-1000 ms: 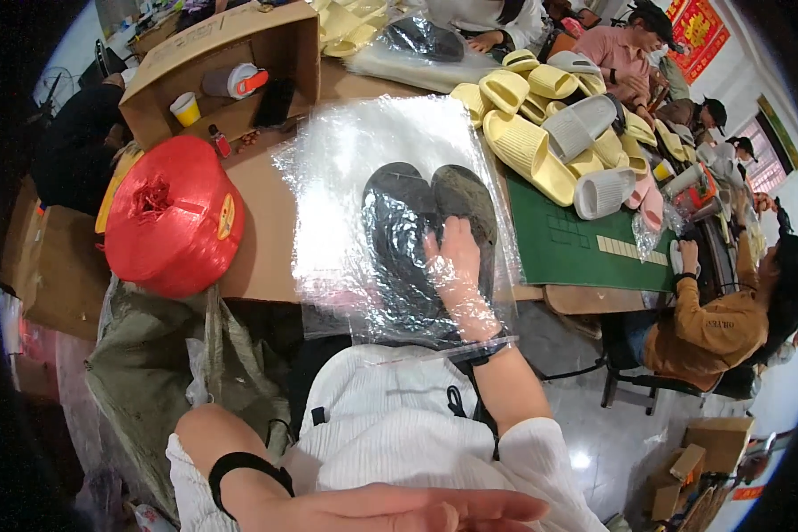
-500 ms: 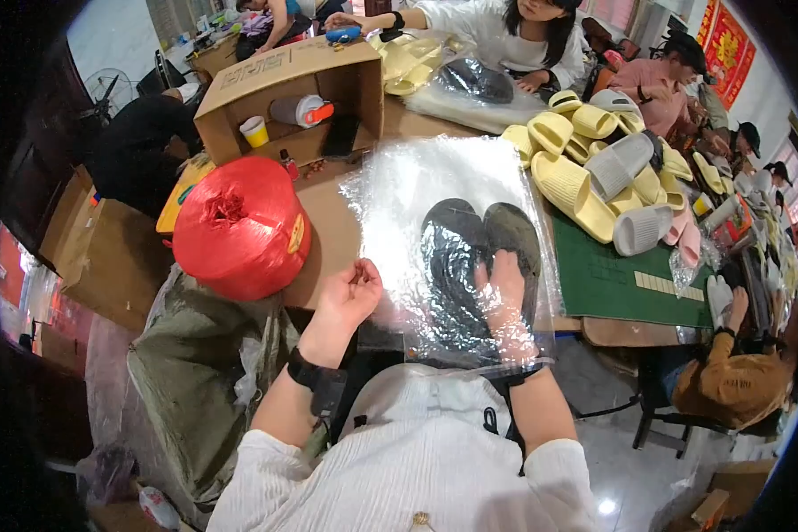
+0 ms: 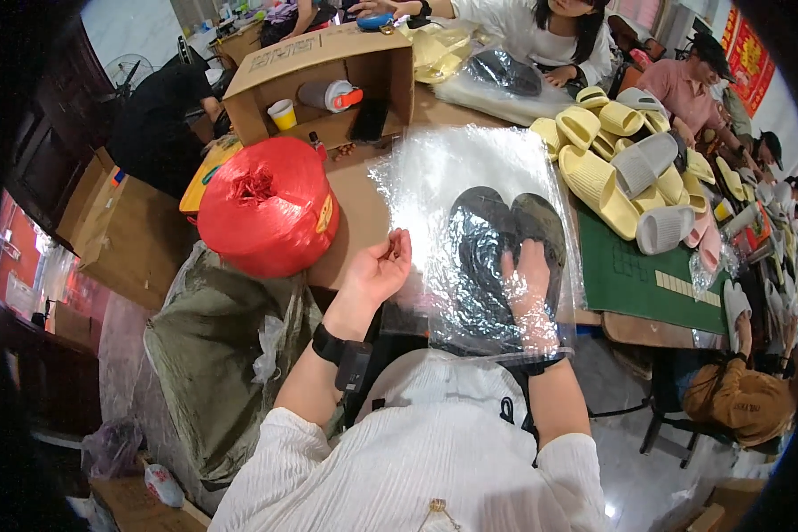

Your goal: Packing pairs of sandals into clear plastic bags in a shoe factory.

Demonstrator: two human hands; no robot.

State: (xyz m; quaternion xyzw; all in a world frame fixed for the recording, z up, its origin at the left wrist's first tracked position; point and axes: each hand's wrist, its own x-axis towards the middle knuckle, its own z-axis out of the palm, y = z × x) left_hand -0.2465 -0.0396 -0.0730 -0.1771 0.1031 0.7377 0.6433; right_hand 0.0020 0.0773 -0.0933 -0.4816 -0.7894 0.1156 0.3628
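Observation:
A pair of black slippers (image 3: 481, 239) lies side by side inside a clear plastic bag (image 3: 443, 160) at the table's near edge. My right hand (image 3: 530, 279) reaches into the bag's near opening, up to the wrist. Its fingers lie stretched out on the right slipper, with the thumb apart toward the left one. Shine on the plastic blurs the near ends of the slippers. To the left of the bag, my left hand (image 3: 381, 266) is raised palm up. Its fingers are loosely bent and apart, with nothing in them.
A big red roll of plastic twine (image 3: 266, 208) stands left. Behind it, an open cardboard box (image 3: 319, 58) holds a cup and a tumbler. Yellow and grey slippers (image 3: 629, 168) are heaped at right beside a green mat (image 3: 616, 279). Co-workers sit across and along the table.
The whole view has shifted slightly, so everything sits a little farther right. My left hand's fingers look slightly more extended. My right hand, the slippers and the bag keep their places relative to each other.

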